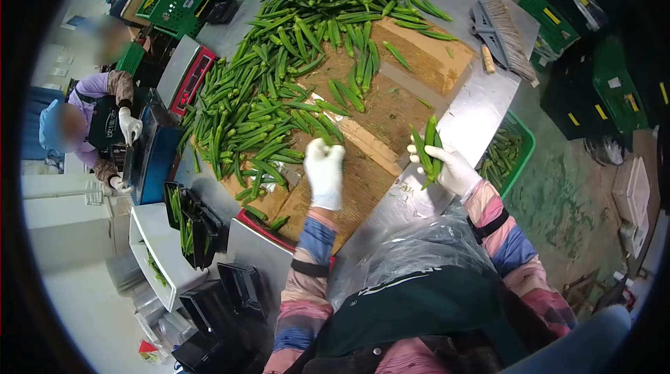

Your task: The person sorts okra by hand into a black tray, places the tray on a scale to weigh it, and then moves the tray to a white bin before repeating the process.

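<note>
At the surface's left edge a co-worker's gloved hand (130,125) rests on a blue machine (157,158), well apart from mine. Black trays (190,224) stand in a row at the near left corner, some with pods in them, I think so my left arm can reach them. The okra heap (279,88) runs from the far edge down the left side and spills onto flat cardboard (401,112), which likely spares the pods the bare metal. My left hand (325,173) sits at the heap's near fringe, fingers curled down on a pod end. Whether that grip pinches it I cannot tell. My right hand (450,168), at the right edge, has its grip closed round a few pods (427,147), held tips up and side by side so they lie aligned. Just past that edge is a green basket (520,138) with more okra in it. A brush (504,33) lies at the far right corner.
</note>
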The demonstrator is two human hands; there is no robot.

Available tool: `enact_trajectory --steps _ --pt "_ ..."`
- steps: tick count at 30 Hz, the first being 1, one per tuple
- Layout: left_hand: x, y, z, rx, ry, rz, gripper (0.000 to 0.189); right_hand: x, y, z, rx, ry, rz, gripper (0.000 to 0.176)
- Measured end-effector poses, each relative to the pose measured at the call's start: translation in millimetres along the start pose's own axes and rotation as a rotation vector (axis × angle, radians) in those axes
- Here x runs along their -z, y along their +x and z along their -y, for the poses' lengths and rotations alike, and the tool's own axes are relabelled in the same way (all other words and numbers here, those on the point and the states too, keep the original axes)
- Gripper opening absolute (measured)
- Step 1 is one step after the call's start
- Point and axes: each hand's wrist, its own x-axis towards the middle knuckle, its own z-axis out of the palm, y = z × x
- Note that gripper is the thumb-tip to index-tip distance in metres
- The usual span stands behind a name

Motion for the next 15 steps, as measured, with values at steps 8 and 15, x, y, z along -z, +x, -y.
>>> enact_trajectory --steps 8,15 --pt "-83.2 -92.0 -42.2 0.031 -0.266 0.781 0.045 -33.6 -50.3 41.7 0.105 -0.234 0.026 0.045" --pt "-27.2 -109.8 -46.9 0.032 -0.044 0.573 0.042 81.0 -101.1 14.3 0.312 -1.474 -0.797 0.035"
